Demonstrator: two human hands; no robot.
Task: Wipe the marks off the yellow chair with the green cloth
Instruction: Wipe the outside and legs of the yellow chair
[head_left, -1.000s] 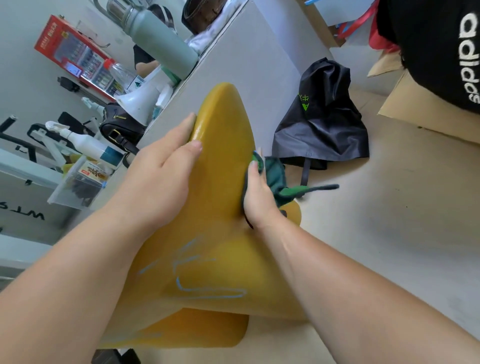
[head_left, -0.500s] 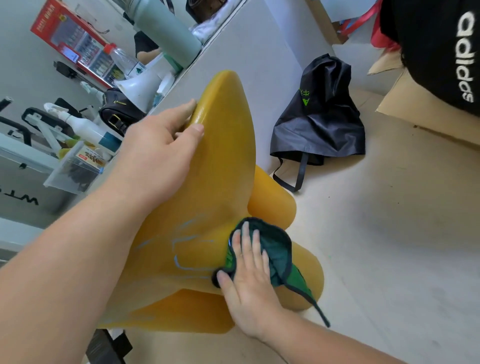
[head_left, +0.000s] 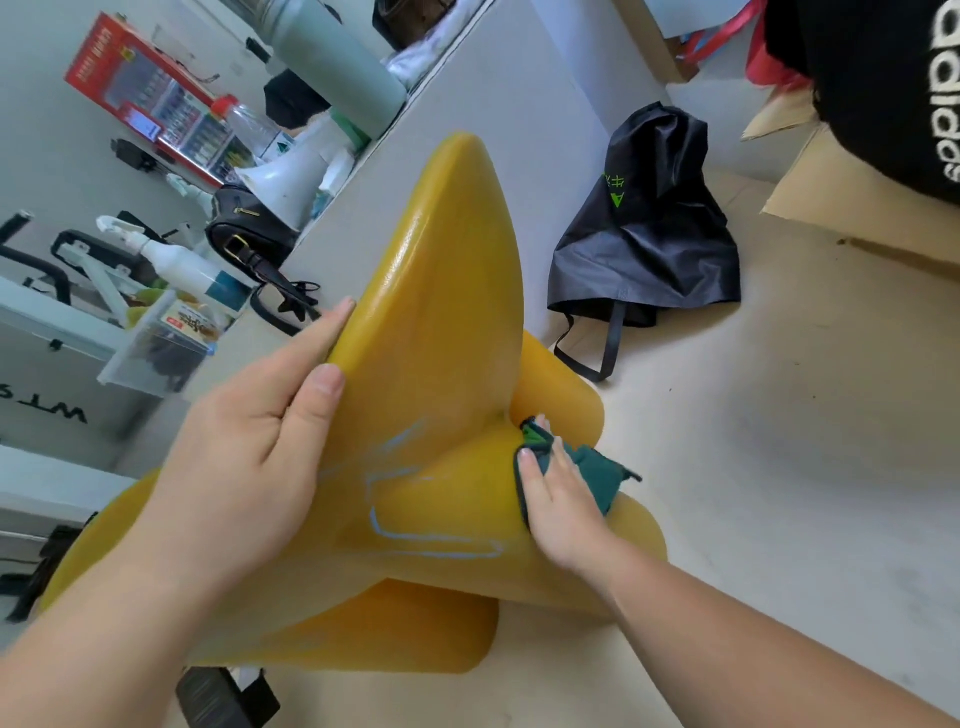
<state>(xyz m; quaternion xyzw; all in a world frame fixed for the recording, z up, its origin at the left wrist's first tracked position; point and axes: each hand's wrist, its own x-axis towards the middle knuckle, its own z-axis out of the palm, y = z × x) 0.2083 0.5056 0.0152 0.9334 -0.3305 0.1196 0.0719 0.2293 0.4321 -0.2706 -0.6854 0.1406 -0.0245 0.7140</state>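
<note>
Now left hand (head_left: 244, 467) pinches yellow chair (head_left: 447, 322) edge; flat right hand (head_left: 558, 504) presses green cloth (head_left: 597, 470) on it.

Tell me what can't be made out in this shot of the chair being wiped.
- Green cloth: head view, mostly covered by the right hand pressing it.
- Blue marks: head view, whether they continue under the left hand holding the yellow chair.
- Chair's far side: head view, turned away from the camera.
- Packet: head view, print blurred and too small.
</note>
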